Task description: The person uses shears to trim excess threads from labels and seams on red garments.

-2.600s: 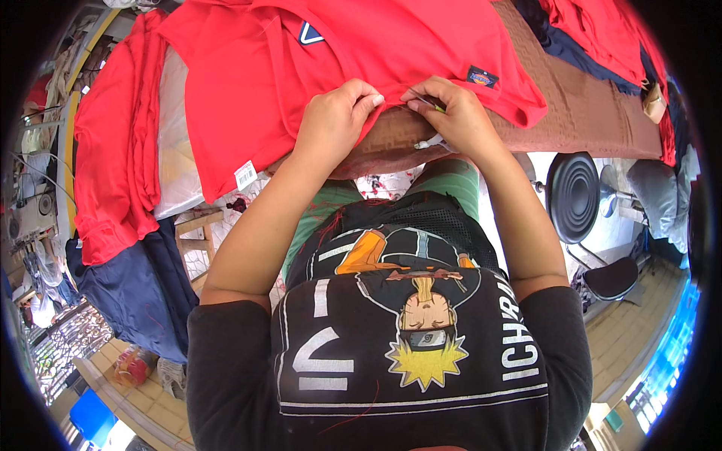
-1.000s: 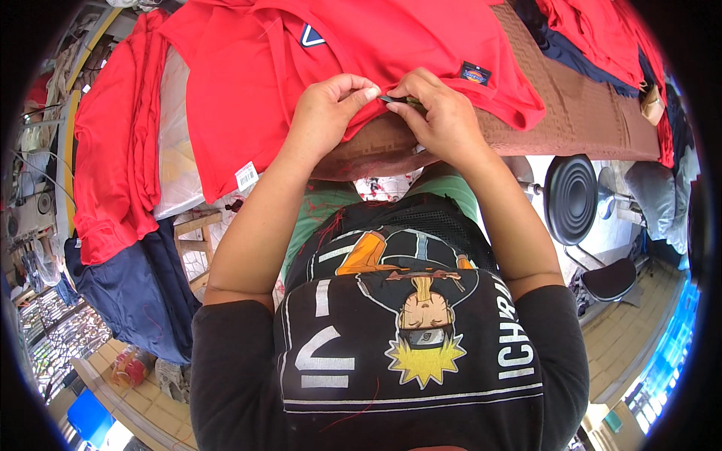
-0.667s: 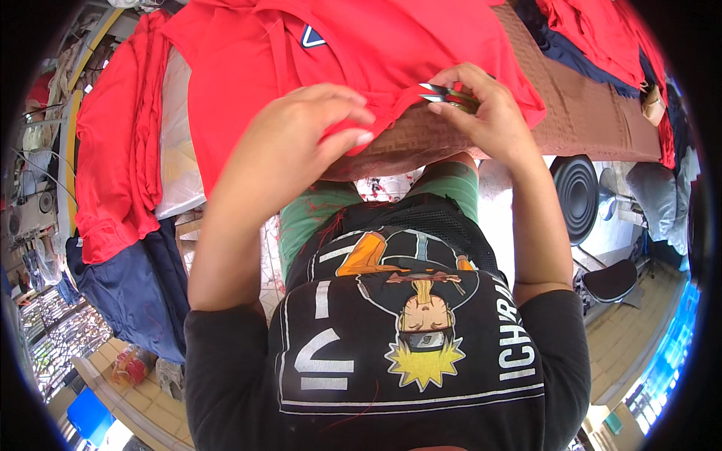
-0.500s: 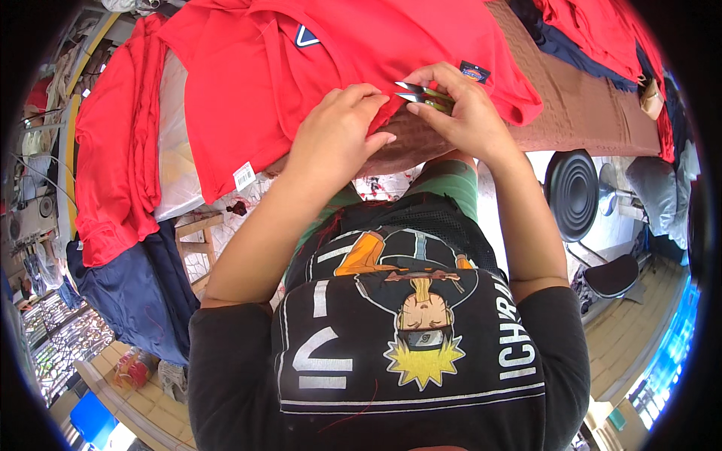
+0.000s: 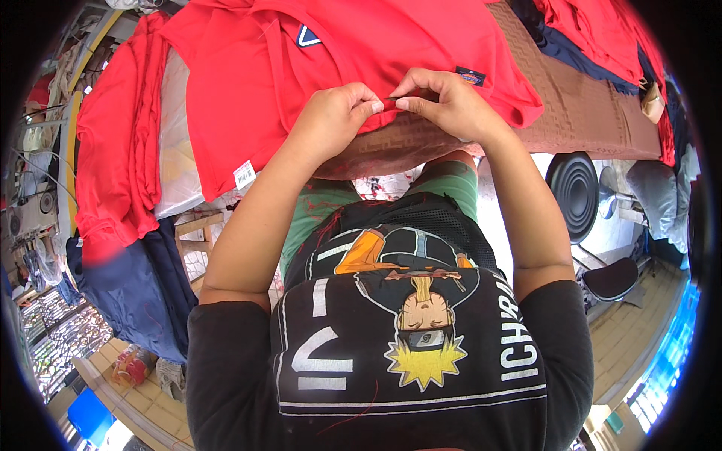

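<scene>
Both hands meet at twelve o'clock, the left hand and right hand each pinched narrow on the hem of the red shirt spread over the brown table, fingertips almost touching, with a white barcode tag at nine o'clock of them.

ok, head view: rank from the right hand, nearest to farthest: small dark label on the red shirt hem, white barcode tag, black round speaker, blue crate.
1. Small dark label: just above the right hand, on the red shirt hem.
2. Black round speaker: to the right and lower, beyond the table edge.
3. White barcode tag: left, past the left hand.
4. Blue crate: far lower left, on the floor.
</scene>
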Available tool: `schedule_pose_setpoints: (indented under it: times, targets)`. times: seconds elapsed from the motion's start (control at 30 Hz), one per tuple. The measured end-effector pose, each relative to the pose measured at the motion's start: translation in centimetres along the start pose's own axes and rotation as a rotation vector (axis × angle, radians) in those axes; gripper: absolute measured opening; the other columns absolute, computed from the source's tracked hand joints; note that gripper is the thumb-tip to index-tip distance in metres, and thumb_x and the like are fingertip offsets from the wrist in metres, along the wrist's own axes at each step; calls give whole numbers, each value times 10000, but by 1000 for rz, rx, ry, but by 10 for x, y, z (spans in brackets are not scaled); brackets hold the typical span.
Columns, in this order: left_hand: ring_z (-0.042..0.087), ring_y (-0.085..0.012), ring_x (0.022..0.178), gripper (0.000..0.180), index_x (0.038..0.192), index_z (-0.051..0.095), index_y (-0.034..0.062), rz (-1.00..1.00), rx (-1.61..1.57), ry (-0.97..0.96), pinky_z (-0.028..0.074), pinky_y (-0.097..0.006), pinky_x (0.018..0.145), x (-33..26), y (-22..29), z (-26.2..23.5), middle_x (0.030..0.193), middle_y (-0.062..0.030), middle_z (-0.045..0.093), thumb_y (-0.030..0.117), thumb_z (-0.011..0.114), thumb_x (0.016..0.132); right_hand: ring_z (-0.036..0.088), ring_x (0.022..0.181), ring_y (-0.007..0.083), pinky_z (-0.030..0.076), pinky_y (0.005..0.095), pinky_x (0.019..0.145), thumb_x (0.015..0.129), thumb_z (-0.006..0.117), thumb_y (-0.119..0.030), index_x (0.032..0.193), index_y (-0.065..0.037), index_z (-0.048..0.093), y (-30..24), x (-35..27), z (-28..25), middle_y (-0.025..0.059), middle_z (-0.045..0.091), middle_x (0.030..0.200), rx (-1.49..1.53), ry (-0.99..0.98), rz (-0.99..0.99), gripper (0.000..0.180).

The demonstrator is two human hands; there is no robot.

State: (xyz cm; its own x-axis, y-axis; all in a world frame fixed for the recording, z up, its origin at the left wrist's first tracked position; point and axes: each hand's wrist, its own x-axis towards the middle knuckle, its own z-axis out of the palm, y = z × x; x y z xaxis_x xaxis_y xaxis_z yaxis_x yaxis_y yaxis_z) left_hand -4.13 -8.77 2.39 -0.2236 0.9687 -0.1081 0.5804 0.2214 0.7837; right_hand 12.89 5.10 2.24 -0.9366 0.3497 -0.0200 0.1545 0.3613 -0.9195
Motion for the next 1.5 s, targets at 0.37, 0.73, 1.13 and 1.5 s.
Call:
schedule_pose_setpoints:
  times: [0.37,0.73,1.13,1.5]
  targets:
    - [641,-119,822,192,1000,642,-1,9,-64,-41,504,-273,757,4,-7,3,882,-74,697,174,595,937,585,847,116,468,263,783,884,661,-76,990,-9,641,0,-4,1,37,625,909,-152,-47,26,127]
    - [663,-142,862,203,1001,638,-6,-39,-228,-50,508,-273,778,2,-4,7,916,-85,710,182,591,940,590,822,170,470,302,765,838,689,-72,969,-15,638,-8,-4,3,65,613,870,-264,-60,-37,152]
    - [664,-223,896,169,929,686,8,160,292,-255,506,-295,768,-98,68,-115,1032,-113,683,157,679,849,580,683,90,457,254,601,864,695,-152,1031,-53,643,-41,-32,-17,11,624,779,-94,169,50,201]
    - [658,-209,883,230,1042,666,46,310,129,165,531,-305,750,-46,28,-12,1054,-83,657,96,702,821,475,752,62,437,233,717,869,695,-114,1068,-39,629,-27,-29,19,-35,602,888,-98,236,66,223]
